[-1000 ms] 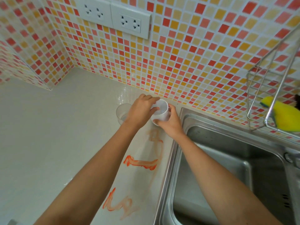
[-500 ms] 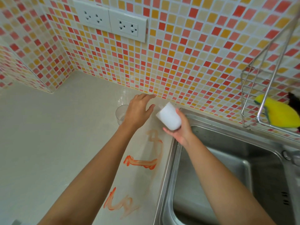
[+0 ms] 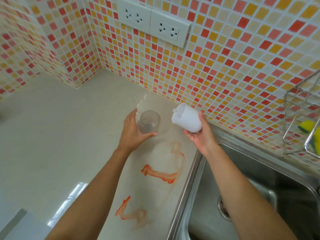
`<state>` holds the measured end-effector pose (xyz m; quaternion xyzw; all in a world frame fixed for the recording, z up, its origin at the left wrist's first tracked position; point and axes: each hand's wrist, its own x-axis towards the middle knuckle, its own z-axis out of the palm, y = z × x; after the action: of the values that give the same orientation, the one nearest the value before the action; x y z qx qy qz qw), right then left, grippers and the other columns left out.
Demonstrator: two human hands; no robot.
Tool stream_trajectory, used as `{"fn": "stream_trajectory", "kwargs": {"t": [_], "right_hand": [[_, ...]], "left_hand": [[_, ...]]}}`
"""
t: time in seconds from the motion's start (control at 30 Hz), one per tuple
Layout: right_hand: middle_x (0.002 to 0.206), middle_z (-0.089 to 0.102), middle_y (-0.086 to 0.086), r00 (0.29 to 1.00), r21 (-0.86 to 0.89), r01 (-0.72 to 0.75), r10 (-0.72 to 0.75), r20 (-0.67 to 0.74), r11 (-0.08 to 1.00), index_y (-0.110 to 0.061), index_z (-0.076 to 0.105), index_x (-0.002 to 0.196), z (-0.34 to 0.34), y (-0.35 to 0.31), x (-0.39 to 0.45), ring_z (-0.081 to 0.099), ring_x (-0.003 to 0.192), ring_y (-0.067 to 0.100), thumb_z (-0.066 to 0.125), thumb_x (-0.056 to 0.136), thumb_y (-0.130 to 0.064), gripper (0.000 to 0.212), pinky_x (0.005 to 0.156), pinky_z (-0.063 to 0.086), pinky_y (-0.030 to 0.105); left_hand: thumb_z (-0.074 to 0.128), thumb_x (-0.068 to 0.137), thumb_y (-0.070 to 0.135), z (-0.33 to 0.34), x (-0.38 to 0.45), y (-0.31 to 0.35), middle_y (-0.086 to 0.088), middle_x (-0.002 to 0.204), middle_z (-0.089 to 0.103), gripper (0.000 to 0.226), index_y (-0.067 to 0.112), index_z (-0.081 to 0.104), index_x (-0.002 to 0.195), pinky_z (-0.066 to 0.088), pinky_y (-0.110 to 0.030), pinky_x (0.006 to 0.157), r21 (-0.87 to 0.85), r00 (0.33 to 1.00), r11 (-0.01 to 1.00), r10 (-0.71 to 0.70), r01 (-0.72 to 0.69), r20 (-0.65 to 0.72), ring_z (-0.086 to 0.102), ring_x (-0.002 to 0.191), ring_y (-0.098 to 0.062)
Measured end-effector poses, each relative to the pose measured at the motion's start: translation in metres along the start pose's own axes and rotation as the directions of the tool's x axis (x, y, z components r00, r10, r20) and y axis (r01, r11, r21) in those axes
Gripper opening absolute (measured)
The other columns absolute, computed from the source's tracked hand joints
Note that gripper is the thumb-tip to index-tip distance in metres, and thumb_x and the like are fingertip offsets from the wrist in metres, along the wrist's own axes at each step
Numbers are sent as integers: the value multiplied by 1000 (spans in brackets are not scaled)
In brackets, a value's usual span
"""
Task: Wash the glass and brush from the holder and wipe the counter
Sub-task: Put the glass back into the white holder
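A clear glass (image 3: 150, 121) stands upright on the pale counter (image 3: 60, 135) near the tiled wall. My left hand (image 3: 134, 134) wraps around its left and front side, thumb and fingers touching it. My right hand (image 3: 200, 135) holds a white plastic holder cup (image 3: 187, 118) tilted on its side above the counter edge, its mouth facing up and left. Orange-red smears (image 3: 159, 174) streak the counter in front of the glass, with another patch (image 3: 131, 212) nearer to me. No brush is visible.
A steel sink (image 3: 259, 196) lies to the right, its drain (image 3: 223, 205) partly behind my right forearm. A wire rack (image 3: 297, 118) on the wall holds a yellow sponge (image 3: 310, 129). Two wall sockets (image 3: 150, 23) sit above the counter.
My right hand lifted the white holder cup off the counter and tilted it sideways. My left hand left the cup and closed around the clear glass beside it.
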<state>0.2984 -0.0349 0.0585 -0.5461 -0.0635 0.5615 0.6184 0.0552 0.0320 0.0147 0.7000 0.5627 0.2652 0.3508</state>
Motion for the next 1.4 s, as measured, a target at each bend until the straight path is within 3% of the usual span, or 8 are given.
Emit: {"fn": "stream_trajectory", "kwargs": {"t": [0.17, 0.3, 0.5, 0.73, 0.9, 1.27, 1.33, 1.4], "right_hand": [[124, 61, 5, 977, -316, 206, -214, 7, 926, -24, 52, 124, 35, 3, -1, 64, 109, 21, 81, 74, -36, 59, 84, 58, 45], [120, 57, -8, 881, -662, 437, -437, 179, 609, -30, 52, 119, 59, 6, -8, 61, 103, 8, 85, 72, -31, 57, 83, 53, 22], [126, 51, -8, 736, -770, 622, -444, 512, 144, -25, 52, 129, 82, 18, -17, 45, 110, 0, 87, 67, -33, 72, 88, 31, -1], [144, 38, -2, 664, -717, 671, -275, 695, -191, -25, 44, 140, 95, 20, -23, 41, 127, 21, 80, 75, -35, 75, 102, 44, 36], [150, 33, 0, 666, -669, 673, -136, 734, -317, -26, 41, 144, 104, 19, -20, 35, 132, 24, 78, 78, -34, 75, 102, 42, 40], [152, 28, -4, 729, -743, 663, -147, 668, -87, -33, 38, 144, 85, 51, 2, 42, 129, 21, 80, 76, -32, 79, 104, 43, 38], [156, 22, -7, 787, -786, 613, -151, 598, 81, -37, 31, 147, 86, 53, 2, 35, 134, 10, 80, 74, -39, 88, 107, 38, 28], [158, 20, -11, 886, -796, 459, -133, 445, 393, -40, 15, 152, 83, 57, -1, 27, 139, 4, 74, 76, -52, 97, 110, 29, 23]], "left_hand": [[88, 64, 35, 9, 15, -15, -4, 134, 54, 89, 13, 44, 138, 37, -20, 95, -79, 994, 997, 4, 4, 111, 52, 122, -20], [89, 64, 32, 11, 19, -20, -1, 128, 59, 81, 14, 48, 132, 39, -17, 88, -131, 995, 991, 40, -27, 91, 57, 112, -18], [92, 57, 34, 11, 16, -21, 4, 121, 64, 83, 19, 53, 128, 50, -30, 93, -220, 991, 975, 64, -37, 116, 61, 108, -15], [93, 56, 32, 12, 12, -25, 5, 122, 63, 89, 19, 47, 131, 51, -31, 93, -291, 985, 955, 2, 50, 175, 62, 109, -15], [92, 59, 30, 13, 9, -27, 4, 131, 59, 102, 22, 35, 143, 49, -24, 95, -338, 980, 937, -20, 87, 197, 59, 113, -11], [87, 64, 28, 16, 0, -24, 12, 114, 67, 74, 31, 53, 130, 55, -23, 84, -383, 987, 922, 13, 50, 160, 65, 100, -4], [85, 66, 29, 16, 0, -21, 14, 115, 66, 76, 32, 51, 133, 50, -13, 81, -370, 987, 927, -2, 63, 163, 63, 100, 3], [87, 65, 31, 15, 2, -20, 15, 117, 65, 79, 33, 48, 135, 49, -10, 82, -345, 985, 937, 2, 58, 173, 63, 102, 2]]}}
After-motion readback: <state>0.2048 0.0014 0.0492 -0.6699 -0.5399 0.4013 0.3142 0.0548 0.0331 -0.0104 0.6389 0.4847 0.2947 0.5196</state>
